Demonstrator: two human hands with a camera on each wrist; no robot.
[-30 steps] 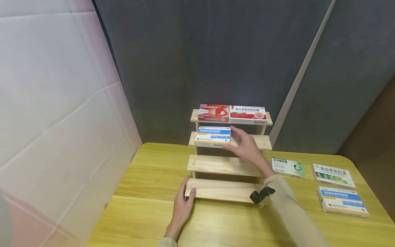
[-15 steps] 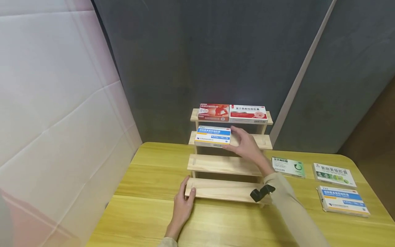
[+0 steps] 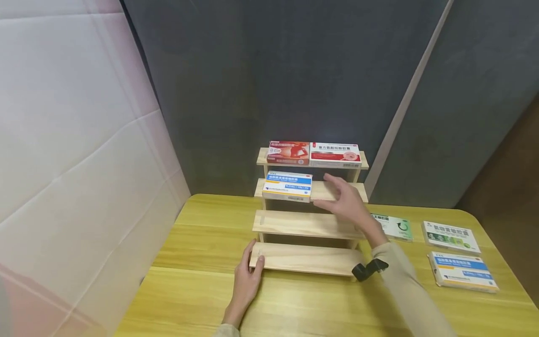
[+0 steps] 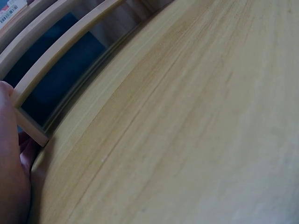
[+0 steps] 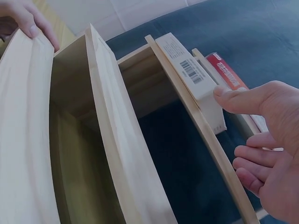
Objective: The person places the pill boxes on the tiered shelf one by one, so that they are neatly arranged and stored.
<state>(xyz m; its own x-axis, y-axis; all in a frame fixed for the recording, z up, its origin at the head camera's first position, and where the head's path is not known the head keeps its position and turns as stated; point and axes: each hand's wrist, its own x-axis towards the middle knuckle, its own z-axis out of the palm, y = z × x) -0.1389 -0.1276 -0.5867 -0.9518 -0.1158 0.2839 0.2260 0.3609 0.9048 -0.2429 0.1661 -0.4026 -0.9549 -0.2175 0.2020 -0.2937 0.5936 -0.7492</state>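
A wooden stepped rack [image 3: 303, 257] stands on the table. My left hand [image 3: 247, 278] grips the left end of its lowest step, thumb on top and fingers along the side; the left wrist view catches only part of that hand [image 4: 11, 163]. A blue-and-white medicine box [image 3: 288, 186] lies on the left half of the second step from the top. Just right of it is my right hand [image 3: 347, 201], thumb and fingers spread apart and holding nothing. On the top step sit a red medicine box [image 3: 288, 153] and a white-and-red medicine box [image 3: 335, 155], side by side.
Right of the rack lie a green-and-white box [image 3: 396, 228], partly behind my right arm, a white box with green pictures [image 3: 450, 237] and another blue-and-white box [image 3: 464, 272]. A dark curtain [image 3: 303, 70] hangs behind; a white fabric wall [image 3: 84, 140] rises at left.
My right hand has let go of the blue-and-white box and moved a little to the right. The box stays on its step. My left hand keeps its grip on the rack.
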